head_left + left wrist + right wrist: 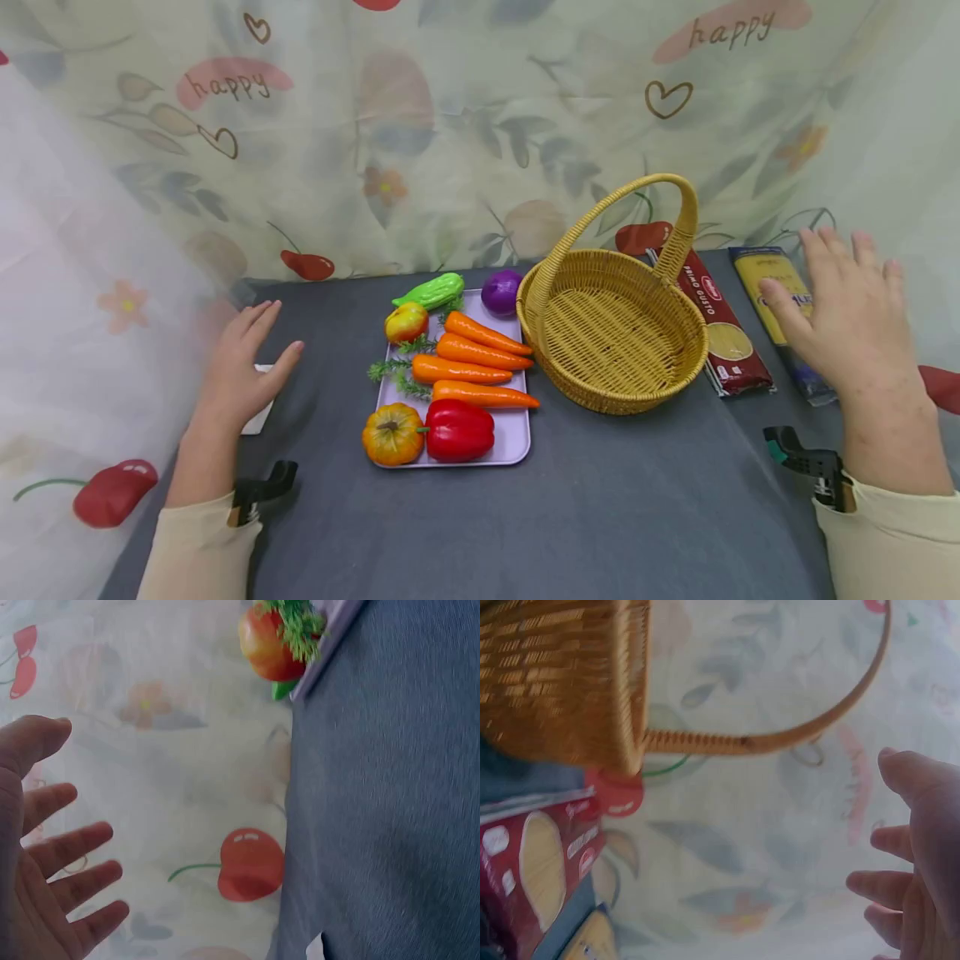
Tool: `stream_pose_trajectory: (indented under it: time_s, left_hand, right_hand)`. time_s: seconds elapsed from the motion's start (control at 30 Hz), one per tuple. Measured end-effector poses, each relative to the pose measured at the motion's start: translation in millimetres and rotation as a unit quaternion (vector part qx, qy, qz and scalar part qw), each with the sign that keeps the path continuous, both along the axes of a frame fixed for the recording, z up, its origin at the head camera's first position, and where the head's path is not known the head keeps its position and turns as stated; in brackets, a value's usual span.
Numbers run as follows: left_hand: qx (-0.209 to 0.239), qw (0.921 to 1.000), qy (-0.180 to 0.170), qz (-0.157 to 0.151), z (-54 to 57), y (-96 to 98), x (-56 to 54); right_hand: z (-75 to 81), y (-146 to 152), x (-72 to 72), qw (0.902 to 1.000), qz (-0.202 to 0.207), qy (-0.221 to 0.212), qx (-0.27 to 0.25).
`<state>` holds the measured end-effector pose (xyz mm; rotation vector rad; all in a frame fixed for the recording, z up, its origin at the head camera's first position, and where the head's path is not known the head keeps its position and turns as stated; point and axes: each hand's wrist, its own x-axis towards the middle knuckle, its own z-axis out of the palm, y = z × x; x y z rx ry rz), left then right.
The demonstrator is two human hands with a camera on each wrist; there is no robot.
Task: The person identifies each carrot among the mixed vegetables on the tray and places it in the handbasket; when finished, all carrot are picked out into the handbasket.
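My left hand [243, 367] hovers at the left with its fingers spread, holding nothing, above a small white item [258, 408] that it partly covers. At the right, my right hand [855, 312] is raised with fingers apart, over the yellow and blue packet [776, 287]. Between them a lilac tray [513, 437] bears several carrots [472, 369], a red bell pepper [460, 431], a small pumpkin [393, 434], a red-yellow apple [407, 322], a purple onion [501, 292] and a green bumpy vegetable [435, 292]. A wicker basket [611, 333] with a tall handle stands right of the tray.
A dark red pasta packet [723, 333] lies between the basket and the yellow packet. Behind the dark grey table [600, 500] hangs a printed curtain [450, 125], which also closes both sides. The basket's handle rises high above its rim.
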<state>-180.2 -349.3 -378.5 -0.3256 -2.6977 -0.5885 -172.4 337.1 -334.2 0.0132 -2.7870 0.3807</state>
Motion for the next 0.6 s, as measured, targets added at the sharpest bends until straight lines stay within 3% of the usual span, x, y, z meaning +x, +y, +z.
stream_pose_trajectory:
  time_s: [0.2,0.4,0.6]
  left_hand:
    - [0.095,0.9947,-0.008,-0.04,-3.5,17.0,3.5]
    - [0.113,0.9901,0.006,-0.083,-18.7,28.5,-1.8]
    - [0.154,0.9809,-0.001,-0.118,-26.3,34.6,-2.1]
  right_hand:
    - [15.7,-23.6,11.9,0.9988,0.039,0.031,0.004]
    - [23.9,-44.1,23.1,0.9949,0.086,0.052,0.001]
    - [27.3,-61.8,34.7,0.985,0.152,0.065,-0.048]
